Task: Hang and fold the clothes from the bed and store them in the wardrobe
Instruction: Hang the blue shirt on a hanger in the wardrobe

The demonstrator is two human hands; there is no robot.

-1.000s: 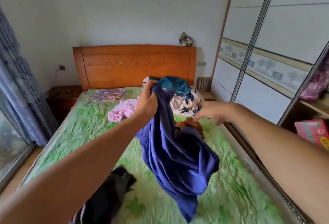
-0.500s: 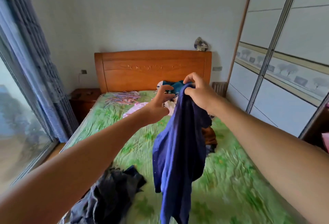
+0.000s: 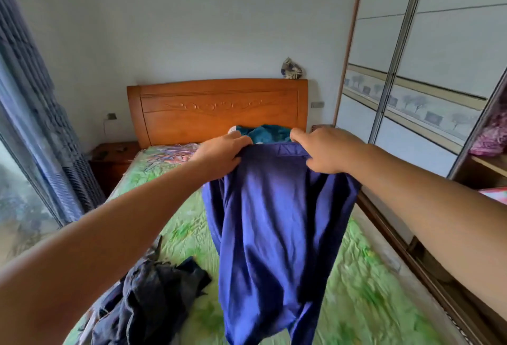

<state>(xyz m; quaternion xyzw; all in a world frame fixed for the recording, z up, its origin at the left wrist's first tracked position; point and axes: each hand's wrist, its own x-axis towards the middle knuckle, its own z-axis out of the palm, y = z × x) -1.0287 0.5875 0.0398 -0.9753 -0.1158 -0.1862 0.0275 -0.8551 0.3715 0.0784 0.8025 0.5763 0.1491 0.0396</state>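
Blue garment [image 3: 274, 221] hangs spread in the air over the bed [image 3: 370, 289], held along its top edge by both hands. The left hand [image 3: 219, 155] curls its fingers over one corner and the right hand [image 3: 326, 149] grips the other, with the edge stretched between them. The cloth falls in long folds, and its lower end runs out of view.

On the bed, at its near left part, lies a crumpled heap of dark clothes [image 3: 153, 298]. At the head of the bed, just behind the hands, a teal garment [image 3: 269, 133] shows, and left of it lies a loose bundle of thin coloured hangers [image 3: 170, 152]. The wooden headboard [image 3: 216, 108] closes the bed's far end, with a small patterned object [image 3: 291, 68] on its right top. Along the bed's right side runs the wardrobe [image 3: 439, 56] with sliding doors. At the bed's left side are a dark nightstand [image 3: 112, 158] and a blue curtain [image 3: 35, 125].
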